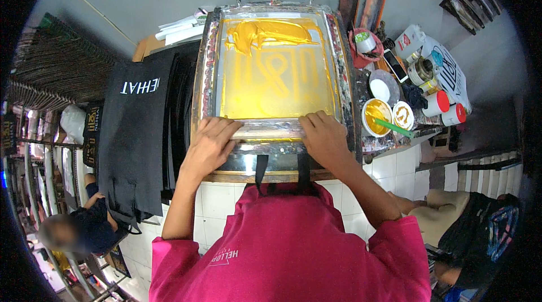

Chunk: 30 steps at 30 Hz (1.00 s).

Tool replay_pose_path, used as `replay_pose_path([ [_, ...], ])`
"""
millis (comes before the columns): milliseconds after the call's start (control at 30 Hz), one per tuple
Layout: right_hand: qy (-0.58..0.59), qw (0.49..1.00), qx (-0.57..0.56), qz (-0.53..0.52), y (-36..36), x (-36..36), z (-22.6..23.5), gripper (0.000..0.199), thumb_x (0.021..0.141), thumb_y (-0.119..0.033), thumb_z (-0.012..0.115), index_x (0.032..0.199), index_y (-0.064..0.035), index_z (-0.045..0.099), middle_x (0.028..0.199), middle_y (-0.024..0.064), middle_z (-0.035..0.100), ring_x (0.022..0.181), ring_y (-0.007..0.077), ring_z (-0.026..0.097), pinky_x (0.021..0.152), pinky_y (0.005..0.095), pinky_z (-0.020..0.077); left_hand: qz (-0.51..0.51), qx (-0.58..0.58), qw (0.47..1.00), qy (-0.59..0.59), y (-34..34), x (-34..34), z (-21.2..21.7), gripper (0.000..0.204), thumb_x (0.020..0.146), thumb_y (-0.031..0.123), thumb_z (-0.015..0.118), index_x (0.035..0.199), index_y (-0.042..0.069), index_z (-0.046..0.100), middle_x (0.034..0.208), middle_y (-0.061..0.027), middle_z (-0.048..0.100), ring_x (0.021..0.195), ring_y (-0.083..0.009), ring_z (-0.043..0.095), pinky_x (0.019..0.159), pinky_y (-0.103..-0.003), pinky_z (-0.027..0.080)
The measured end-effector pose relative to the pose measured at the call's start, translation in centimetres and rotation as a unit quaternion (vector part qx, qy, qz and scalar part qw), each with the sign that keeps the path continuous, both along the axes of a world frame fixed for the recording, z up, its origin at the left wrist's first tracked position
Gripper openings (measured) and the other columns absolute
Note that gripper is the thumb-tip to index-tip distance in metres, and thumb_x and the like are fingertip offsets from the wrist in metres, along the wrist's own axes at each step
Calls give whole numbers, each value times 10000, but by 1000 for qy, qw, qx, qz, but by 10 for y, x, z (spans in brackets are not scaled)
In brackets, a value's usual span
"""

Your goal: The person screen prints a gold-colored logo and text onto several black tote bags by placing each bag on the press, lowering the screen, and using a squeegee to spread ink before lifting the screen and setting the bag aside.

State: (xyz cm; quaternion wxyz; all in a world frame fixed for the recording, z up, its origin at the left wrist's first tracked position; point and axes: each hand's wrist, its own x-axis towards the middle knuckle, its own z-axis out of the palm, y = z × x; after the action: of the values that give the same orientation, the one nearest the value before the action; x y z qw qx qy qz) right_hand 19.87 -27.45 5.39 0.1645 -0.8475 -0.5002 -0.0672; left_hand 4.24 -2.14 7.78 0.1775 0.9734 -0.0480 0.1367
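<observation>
A screen printing frame (336, 70) lies in front of me. Thick yellow ink (271, 33) is heaped at the far end of its mesh, and a thinner yellow film covers a design nearer to me. Across the mesh's near end lies a squeegee (268, 129), its ends gripped by my left hand (212, 145) and my right hand (326, 139). Fingers of both hands are bent over the bar; its blade is hidden. Two black straps (304, 167) hang over the near edge of the printing table, below the frame.
At right, a cluttered bench (379, 145) holds a tub of yellow ink (371, 111) with a green spatula (395, 127), red-lidded jars (436, 103) and a phone (395, 65). Black bags (135, 132) are stacked at left. One person (93, 217) is at lower left, another (474, 223) at lower right.
</observation>
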Motion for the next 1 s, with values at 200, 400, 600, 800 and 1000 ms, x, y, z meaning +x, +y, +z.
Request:
replay_pose_path([
  [200, -21, 1000, -15, -7, 29, 66, 39, 198, 821, -195, 706, 945, -65, 624, 866, 144, 671, 846, 365, 664, 743, 495, 536, -5, -12, 997, -71, 60, 54, 18, 282, 854, 113, 733, 1119, 30, 686, 1045, -158, 710, 996, -342, 653, 922, -443, 466],
  [400, -45, 991, -94, -81, 116, 204, 55, 311, 872, -295, 731, 1059, -54, 669, 944, 223, 722, 933, 400, 702, 805, 520, 548, 5, -31, 996, -86, 137, 204, 17, 320, 895, 151, 696, 1174, -5, 676, 1056, -225, 706, 991, -392, 673, 900, -458, 506],
  [600, -41, 986, -136, -91, 153, 250, 22, 527, 825, -526, 744, 1071, -61, 714, 938, 224, 735, 922, 402, 710, 830, 515, 552, 49, -81, 995, 10, 167, 258, -19, 352, 863, 221, 734, 1138, 3, 697, 1012, -256, 710, 970, -433, 679, 869, -487, 527],
  [800, -67, 974, -140, -165, 163, 240, 10, 670, 712, -714, 747, 890, -68, 772, 849, 171, 750, 804, 348, 738, 689, 487, 574, 60, -84, 995, 9, 167, 254, -27, 358, 852, 247, 740, 1112, 3, 708, 970, -264, 706, 938, -438, 677, 848, -488, 521],
  [1000, -67, 978, -126, -151, 140, 214, 5, 724, 688, -761, 724, 875, -64, 769, 815, 145, 747, 754, 321, 738, 630, 461, 572, 62, -67, 996, 14, 145, 220, -32, 361, 850, 258, 751, 1092, -4, 696, 1009, -220, 702, 930, -399, 673, 824, -457, 517],
])
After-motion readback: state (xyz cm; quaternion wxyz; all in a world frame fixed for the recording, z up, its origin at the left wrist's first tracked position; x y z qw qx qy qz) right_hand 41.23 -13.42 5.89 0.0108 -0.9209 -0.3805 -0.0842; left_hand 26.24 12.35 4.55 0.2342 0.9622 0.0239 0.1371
